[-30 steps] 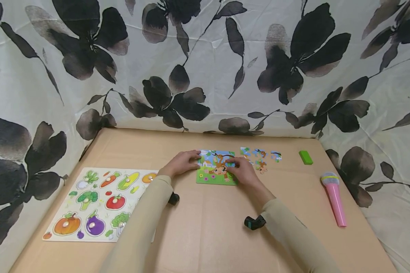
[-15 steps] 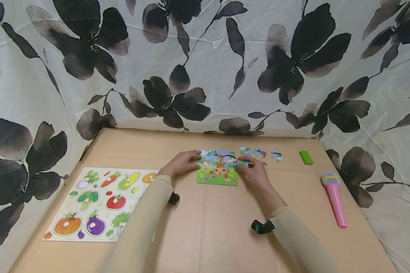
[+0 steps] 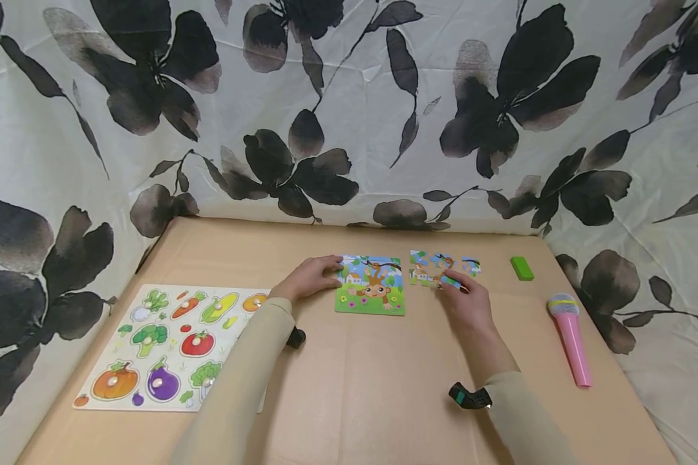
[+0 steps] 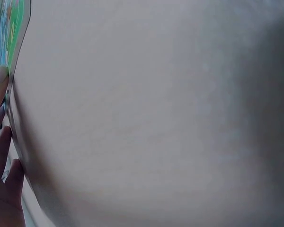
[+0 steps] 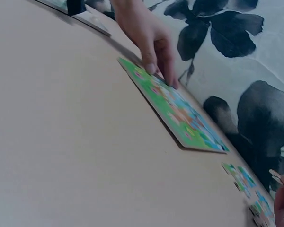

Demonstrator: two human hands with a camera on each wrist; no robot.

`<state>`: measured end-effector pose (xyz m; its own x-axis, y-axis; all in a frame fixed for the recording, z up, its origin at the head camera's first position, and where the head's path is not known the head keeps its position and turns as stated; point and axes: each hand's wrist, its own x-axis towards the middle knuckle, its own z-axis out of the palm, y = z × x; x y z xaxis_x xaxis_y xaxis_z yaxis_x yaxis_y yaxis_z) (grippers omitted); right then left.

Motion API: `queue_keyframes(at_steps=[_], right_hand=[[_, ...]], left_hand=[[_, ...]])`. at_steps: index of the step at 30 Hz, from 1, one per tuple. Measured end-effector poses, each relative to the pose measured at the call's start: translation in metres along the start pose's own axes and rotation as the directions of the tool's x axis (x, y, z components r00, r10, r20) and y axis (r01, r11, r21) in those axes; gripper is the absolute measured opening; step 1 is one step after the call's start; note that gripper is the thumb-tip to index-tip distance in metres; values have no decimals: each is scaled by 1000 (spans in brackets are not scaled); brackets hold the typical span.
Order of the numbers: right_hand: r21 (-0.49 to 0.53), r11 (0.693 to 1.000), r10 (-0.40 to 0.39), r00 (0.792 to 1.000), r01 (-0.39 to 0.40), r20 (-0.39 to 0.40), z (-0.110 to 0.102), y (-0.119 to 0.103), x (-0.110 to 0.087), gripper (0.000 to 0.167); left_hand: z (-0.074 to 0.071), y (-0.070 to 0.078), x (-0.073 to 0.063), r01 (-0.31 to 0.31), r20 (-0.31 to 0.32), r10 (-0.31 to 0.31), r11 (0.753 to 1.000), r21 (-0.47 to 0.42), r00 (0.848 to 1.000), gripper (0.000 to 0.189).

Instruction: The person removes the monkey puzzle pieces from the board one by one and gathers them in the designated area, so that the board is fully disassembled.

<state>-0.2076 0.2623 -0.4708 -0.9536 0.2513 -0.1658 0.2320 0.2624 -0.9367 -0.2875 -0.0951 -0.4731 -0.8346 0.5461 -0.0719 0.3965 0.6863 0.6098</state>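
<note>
Monkey puzzle board (image 3: 372,287) in the head view lies flat on the tan desk (image 3: 372,387), between the two hands. The person's left hand (image 3: 310,278) rests at the board's left edge, fingers extended against it. The right hand (image 3: 470,300) is at the near side of several loose puzzle pieces (image 3: 444,261). Left of the left hand, partly hidden by the sleeve (image 3: 238,381), lies a vegetable knob puzzle (image 3: 172,352). Right of the right hand are a pink toy microphone (image 3: 570,342) and, farther from the person, a green block (image 3: 521,268). Beyond both hands hangs a floral cloth (image 3: 372,97).

Seen from the left wrist, the left hand's thumb touches the board's rim, its other fingers spread apart.

Seen from the right wrist, the partly visible right hand pinches a puzzle piece (image 5: 276,175), seen edge-on. Just beside that hand lie loose puzzle pieces; farther away, the left hand touches the board.
</note>
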Motion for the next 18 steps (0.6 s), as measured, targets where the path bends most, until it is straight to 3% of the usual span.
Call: queue_keyframes(at_steps=[6, 14, 18], right_hand=[[14, 999, 50, 998, -49, -47, -24, 2, 1, 47], [-45, 997, 54, 990, -60, -131, -54, 10, 11, 43], [17, 996, 90, 988, -88, -123, -65, 17, 17, 42]], left_hand=[[0, 0, -1, 2, 4, -2, 1000, -3, 1000, 48], [1, -1, 1, -8, 2, 8, 1000, 0, 1000, 48], [0, 0, 1, -9, 0, 9, 1000, 4, 1000, 48]])
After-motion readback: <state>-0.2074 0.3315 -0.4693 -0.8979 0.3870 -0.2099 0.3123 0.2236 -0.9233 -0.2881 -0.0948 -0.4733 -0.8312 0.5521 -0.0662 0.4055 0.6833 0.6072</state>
